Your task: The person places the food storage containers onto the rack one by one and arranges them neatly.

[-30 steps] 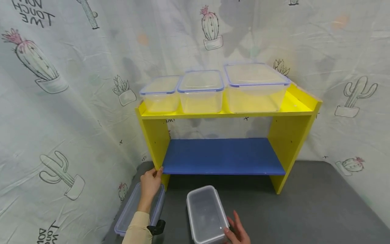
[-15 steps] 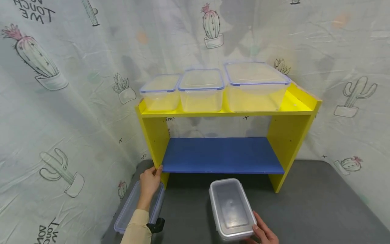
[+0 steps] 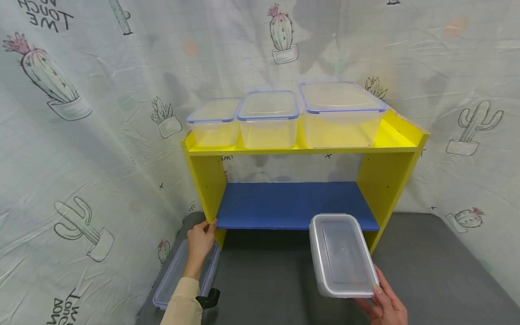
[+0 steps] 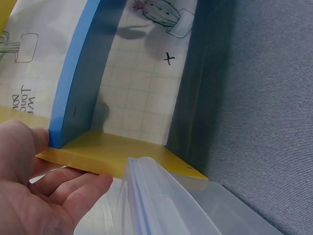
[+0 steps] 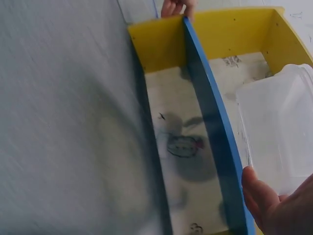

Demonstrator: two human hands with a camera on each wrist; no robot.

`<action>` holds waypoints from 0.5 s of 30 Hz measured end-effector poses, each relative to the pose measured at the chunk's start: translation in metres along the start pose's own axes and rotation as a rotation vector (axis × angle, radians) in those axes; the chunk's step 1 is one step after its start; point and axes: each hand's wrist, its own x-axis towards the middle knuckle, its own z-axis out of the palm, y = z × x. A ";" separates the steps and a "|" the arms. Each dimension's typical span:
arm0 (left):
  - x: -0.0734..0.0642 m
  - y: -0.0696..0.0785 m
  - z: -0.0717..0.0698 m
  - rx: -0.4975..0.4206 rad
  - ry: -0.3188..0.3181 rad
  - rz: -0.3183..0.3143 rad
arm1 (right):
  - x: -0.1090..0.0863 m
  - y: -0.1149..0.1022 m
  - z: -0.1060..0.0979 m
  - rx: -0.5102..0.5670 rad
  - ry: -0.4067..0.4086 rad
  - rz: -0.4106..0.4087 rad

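My right hand [image 3: 386,300] grips the near right corner of a clear plastic food container [image 3: 343,257] with a whitish lid, held in the air before the right part of the blue shelf board [image 3: 284,205]. In the right wrist view, the thumb and fingers of that hand [image 5: 279,203] hold the container's [image 5: 276,129] end. My left hand [image 3: 200,246] pinches the front edge of the yellow left side panel [image 3: 207,189], where the blue board meets it. The left wrist view shows the thumb on one side of the panel [image 4: 112,152] and the fingers on the other.
Three lidded clear containers, small [image 3: 215,124], medium [image 3: 268,122] and large [image 3: 341,117], stand in a row on the yellow top shelf [image 3: 398,135]. Another blue-rimmed container [image 3: 172,277] lies on the grey table [image 3: 260,280] beneath my left forearm. A cactus-print curtain [image 3: 122,113] hangs behind.
My right hand has moved right and forward, lifting the container from low in front of the shelf up to the blue board's front edge. My left hand has stayed on the side panel.
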 end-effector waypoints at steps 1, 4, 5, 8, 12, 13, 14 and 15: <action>0.000 0.000 0.000 -0.001 -0.003 0.000 | 0.004 -0.004 0.002 0.021 0.024 -0.009; 0.000 0.000 0.000 0.001 -0.007 -0.002 | 0.016 -0.017 0.009 -0.036 0.133 0.032; 0.000 0.000 0.000 -0.001 -0.011 -0.003 | 0.020 -0.020 0.011 -0.064 0.158 0.045; 0.000 0.000 0.000 -0.001 -0.018 -0.007 | 0.031 -0.030 0.013 -0.126 0.142 0.037; 0.001 0.000 0.000 0.005 -0.020 -0.005 | 0.044 -0.040 0.011 -0.090 -0.003 -0.006; 0.001 0.000 0.000 0.007 -0.017 -0.002 | 0.047 -0.042 0.011 -0.086 -0.036 -0.005; 0.001 0.000 0.000 0.007 -0.014 0.000 | 0.051 -0.045 0.011 -0.082 -0.068 -0.004; 0.001 0.000 0.000 0.007 -0.009 0.003 | 0.054 -0.048 0.012 -0.082 -0.093 0.001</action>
